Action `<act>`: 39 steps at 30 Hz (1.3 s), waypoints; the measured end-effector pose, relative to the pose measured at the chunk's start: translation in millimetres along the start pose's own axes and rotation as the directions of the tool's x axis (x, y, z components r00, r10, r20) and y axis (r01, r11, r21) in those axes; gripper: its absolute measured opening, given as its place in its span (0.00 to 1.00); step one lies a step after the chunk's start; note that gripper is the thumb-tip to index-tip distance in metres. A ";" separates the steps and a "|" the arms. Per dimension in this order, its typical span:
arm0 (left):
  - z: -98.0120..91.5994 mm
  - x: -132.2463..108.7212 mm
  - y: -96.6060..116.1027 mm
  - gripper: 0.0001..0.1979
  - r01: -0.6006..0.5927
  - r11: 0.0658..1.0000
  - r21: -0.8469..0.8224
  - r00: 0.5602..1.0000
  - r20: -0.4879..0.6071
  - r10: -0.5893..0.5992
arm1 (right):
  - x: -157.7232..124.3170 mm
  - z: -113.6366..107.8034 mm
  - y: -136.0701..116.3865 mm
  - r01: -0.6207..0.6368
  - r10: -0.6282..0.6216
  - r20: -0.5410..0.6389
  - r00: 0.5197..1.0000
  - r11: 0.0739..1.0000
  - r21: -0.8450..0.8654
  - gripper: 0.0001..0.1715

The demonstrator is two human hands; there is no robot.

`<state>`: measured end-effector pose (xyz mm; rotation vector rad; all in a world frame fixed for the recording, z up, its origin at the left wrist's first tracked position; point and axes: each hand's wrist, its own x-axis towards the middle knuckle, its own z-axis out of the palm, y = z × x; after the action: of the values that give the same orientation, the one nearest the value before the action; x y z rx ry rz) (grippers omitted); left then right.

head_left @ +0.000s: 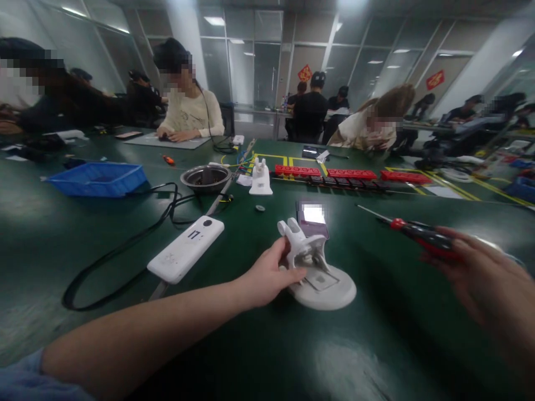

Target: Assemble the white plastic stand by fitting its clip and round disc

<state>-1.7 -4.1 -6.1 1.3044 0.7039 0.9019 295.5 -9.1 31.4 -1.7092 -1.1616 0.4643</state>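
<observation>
My left hand (271, 273) grips a white plastic stand (326, 289) by its hinged upper part. Its oval base, with a rectangular recess, faces up toward me on the green table. To the right, my right hand (480, 267) is wrapped round the red and black handle of a screwdriver (430, 236). The tip points left and away from me, apart from the stand. Just behind the stand lies a phone (313, 220) with a bright screen. Farther back is another white plastic part (261, 181), standing upright.
On the left are a white power bank (186, 249) with a black cable, a metal bowl (205, 179) holding small dark parts, and a blue tray (98, 179). Red strips (351, 174) lie across the back of the table (234, 345). Co-workers sit beyond it.
</observation>
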 end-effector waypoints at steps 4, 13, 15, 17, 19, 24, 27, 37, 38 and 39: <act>-1.9 -2.2 -2.5 0.28 -0.009 0.986 0.166 0.993 0.115 -0.010 | 16.4 31.8 11.1 0.043 -0.025 0.090 0.996 0.978 -0.206 0.29; -9.4 2.6 -2.7 0.28 -0.197 0.777 0.599 0.971 0.230 0.068 | 28.2 98.5 24.6 0.375 -0.310 0.218 0.925 0.830 -0.412 0.37; -9.6 3.4 -2.8 0.29 -0.221 0.759 0.612 0.965 0.247 0.082 | 28.0 104.0 25.0 0.395 -0.317 0.244 0.917 0.812 -0.429 0.38; -10.0 3.5 -2.4 0.30 -0.223 0.760 0.611 0.966 0.246 0.086 | 25.6 101.5 20.6 0.395 -0.318 0.238 0.918 0.802 -0.449 0.38; -11.1 3.3 -2.0 0.30 -0.227 0.764 0.604 0.964 0.251 0.087 | 17.5 92.9 8.9 0.398 -0.328 0.229 0.917 0.796 -0.456 0.33; -15.6 3.6 -9.0 0.39 -0.196 0.883 0.427 0.962 0.257 0.090 | -36.5 76.2 -39.6 0.331 -0.252 0.482 0.839 0.940 -0.086 0.26; -16.2 6.0 -18.0 0.41 -0.165 0.973 0.159 0.985 0.075 0.155 | -69.8 84.8 -59.4 0.242 -0.198 0.572 0.796 0.970 -0.001 0.38; -8.6 10.3 -21.9 0.29 -0.006 0.982 0.191 0.949 -0.309 0.066 | -69.2 119.9 -69.3 0.269 -0.067 0.632 0.772 0.935 -0.231 0.11; -8.9 10.2 -22.5 0.28 0.000 0.978 0.211 0.947 -0.314 0.068 | -69.9 118.5 -70.6 0.271 -0.060 0.630 0.774 0.931 -0.244 0.09; -9.4 10.1 -23.1 0.28 0.003 0.974 0.228 0.945 -0.319 0.072 | -71.2 115.7 -71.9 0.271 -0.051 0.631 0.774 0.928 -0.257 0.08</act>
<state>-1.0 8.7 -29.8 1.3844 1.0708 1.1054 141.9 -7.2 28.1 -1.7681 -1.9481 0.7905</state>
